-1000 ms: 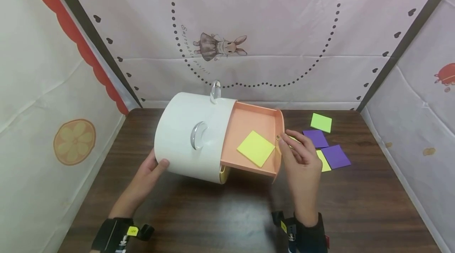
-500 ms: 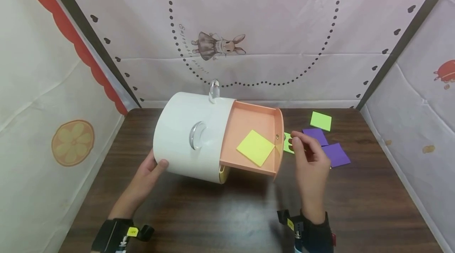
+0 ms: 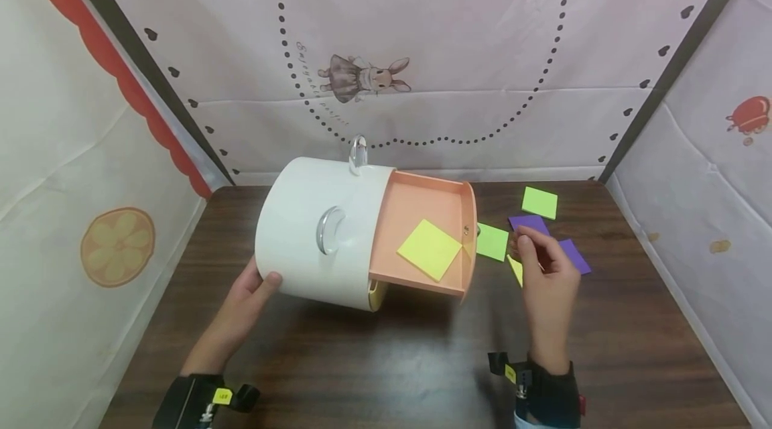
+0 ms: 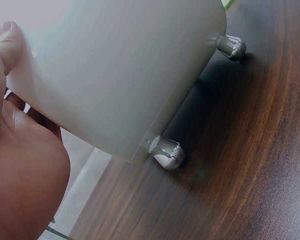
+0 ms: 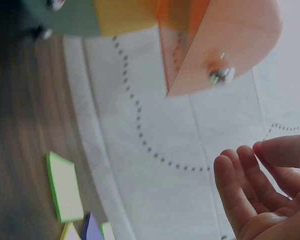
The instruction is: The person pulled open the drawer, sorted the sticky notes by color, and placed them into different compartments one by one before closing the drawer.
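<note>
My left hand (image 3: 244,305) grips the closed end of a white rounded drawer box (image 3: 292,218), thumb on its near side. In the left wrist view the box's small metallic feet (image 4: 169,153) stick out over the table. A peach drawer (image 3: 416,198) is pulled out to the right, with a yellow sticky note (image 3: 429,250) lying in it. Its front carries a shiny knob (image 5: 222,75). My right hand (image 3: 551,288) is apart from the drawer, fingers loosely bent and holding nothing, over the loose notes. Below the peach drawer shows part of a yellow drawer (image 3: 378,295).
Right of the drawer lie a green note (image 3: 492,242), a lighter green note (image 3: 539,202), purple notes (image 3: 575,257) and a partly hidden yellow note (image 3: 515,269). Clear loop handles (image 3: 358,153) stick out of the box. Printed cloth (image 3: 482,33) walls the dark wooden table (image 3: 362,375).
My right hand has let go of the drawer front and moved right, uncovering the green note beside it. The drawer stays pulled out, and my left hand keeps its grip.
</note>
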`<state>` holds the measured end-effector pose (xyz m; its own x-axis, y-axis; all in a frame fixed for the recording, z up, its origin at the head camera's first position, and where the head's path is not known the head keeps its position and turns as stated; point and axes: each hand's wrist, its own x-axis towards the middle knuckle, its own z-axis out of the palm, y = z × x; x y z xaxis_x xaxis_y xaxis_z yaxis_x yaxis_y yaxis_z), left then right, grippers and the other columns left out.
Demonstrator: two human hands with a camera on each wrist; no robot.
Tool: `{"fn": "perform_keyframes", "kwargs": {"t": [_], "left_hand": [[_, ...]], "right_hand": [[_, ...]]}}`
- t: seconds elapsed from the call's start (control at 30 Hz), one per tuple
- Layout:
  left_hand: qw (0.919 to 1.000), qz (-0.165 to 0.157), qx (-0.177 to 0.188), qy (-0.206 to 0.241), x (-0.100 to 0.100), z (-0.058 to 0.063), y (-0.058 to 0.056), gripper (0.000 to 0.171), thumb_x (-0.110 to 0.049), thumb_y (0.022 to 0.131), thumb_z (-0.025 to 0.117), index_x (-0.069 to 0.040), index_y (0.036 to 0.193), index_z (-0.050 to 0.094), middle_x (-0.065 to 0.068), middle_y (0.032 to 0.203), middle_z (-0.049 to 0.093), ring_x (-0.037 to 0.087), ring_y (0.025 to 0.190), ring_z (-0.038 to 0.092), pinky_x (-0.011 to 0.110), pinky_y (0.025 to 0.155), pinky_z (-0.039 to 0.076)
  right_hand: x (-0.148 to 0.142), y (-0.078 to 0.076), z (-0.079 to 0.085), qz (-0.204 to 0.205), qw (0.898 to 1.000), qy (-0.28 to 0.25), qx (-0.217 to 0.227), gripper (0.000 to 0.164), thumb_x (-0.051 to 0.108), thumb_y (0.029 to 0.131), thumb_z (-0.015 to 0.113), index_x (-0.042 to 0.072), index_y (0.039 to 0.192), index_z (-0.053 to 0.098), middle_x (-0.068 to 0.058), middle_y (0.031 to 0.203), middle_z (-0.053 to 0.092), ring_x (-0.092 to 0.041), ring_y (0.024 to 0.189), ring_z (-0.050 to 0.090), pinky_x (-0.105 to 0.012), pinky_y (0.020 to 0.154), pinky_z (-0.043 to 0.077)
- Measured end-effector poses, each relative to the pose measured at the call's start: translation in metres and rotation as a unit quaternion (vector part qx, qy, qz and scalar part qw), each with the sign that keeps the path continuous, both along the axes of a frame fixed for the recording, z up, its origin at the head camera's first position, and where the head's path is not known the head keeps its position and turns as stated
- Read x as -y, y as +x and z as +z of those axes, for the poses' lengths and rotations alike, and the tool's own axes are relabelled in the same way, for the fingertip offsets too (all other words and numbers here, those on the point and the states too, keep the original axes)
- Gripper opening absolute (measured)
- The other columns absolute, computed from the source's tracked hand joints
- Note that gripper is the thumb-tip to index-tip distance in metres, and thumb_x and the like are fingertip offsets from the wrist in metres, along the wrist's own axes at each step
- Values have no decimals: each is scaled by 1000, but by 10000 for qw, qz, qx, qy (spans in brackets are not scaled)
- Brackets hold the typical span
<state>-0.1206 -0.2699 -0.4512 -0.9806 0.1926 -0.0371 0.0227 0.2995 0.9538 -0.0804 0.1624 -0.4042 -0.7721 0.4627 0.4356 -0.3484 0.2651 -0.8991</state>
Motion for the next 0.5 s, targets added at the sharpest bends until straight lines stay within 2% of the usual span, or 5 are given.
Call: {"fn": "perform_keyframes", "kwargs": {"t": [0.13, 0.27, 0.5], "left_hand": [[10000, 2, -27, -9, 1, 0, 2, 59, -37, 100, 49, -42, 150, 19, -14, 154, 24, 16, 140, 24, 59, 108, 24], [10000, 44, -47, -60, 1, -1, 2, 58, -37, 100, 49, -42, 150, 20, -13, 153, 27, 17, 139, 27, 58, 107, 26], [9999, 49, -35, -120, 1, -3, 1, 58, -41, 100, 48, -42, 150, 19, -11, 155, 24, 17, 141, 23, 58, 108, 26]], "right_hand": [[-14, -5, -18, -315, 9984, 277, 386, 22, 13, 92, 65, 5, 112, 70, -11, 101, 69, -20, 82, 65, -19, 71, 54], [-29, -12, -41, -538, 9929, 509, 929, 24, 21, 93, 66, 13, 114, 71, -2, 106, 68, -16, 92, 62, -15, 72, 49], [-43, -15, -64, -652, 9785, 584, 1869, 28, 25, 94, 63, 11, 119, 68, -2, 114, 66, -15, 104, 58, -18, 79, 47]]}}
